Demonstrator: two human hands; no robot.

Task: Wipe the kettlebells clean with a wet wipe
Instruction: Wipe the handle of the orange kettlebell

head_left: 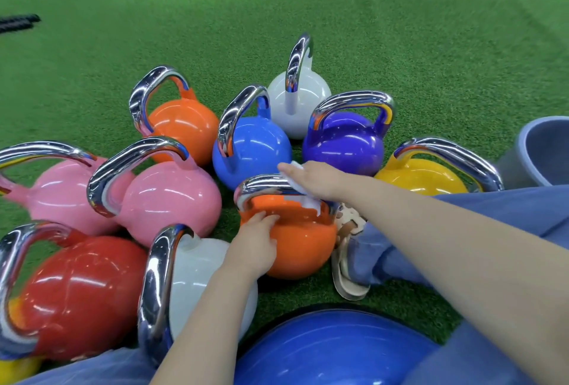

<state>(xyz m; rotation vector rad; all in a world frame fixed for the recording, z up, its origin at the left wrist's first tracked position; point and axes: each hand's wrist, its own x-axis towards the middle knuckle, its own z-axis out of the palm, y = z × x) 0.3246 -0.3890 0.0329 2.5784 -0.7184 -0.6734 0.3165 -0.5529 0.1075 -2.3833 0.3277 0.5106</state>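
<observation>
An orange kettlebell with a chrome handle stands on the green turf right in front of me. My right hand presses a white wet wipe against the top of that chrome handle. My left hand rests on the kettlebell's left shoulder, fingers curled against the body under the handle. Around it stand several more kettlebells: blue, purple, yellow, white, a second orange, pink, another pink, red and a white one.
A blue exercise ball lies at the bottom between my knees. A grey-blue tub stands at the right edge. A foot in a pale sandal sits beside the orange kettlebell. Black ropes lie at the far left. Green turf stretches beyond.
</observation>
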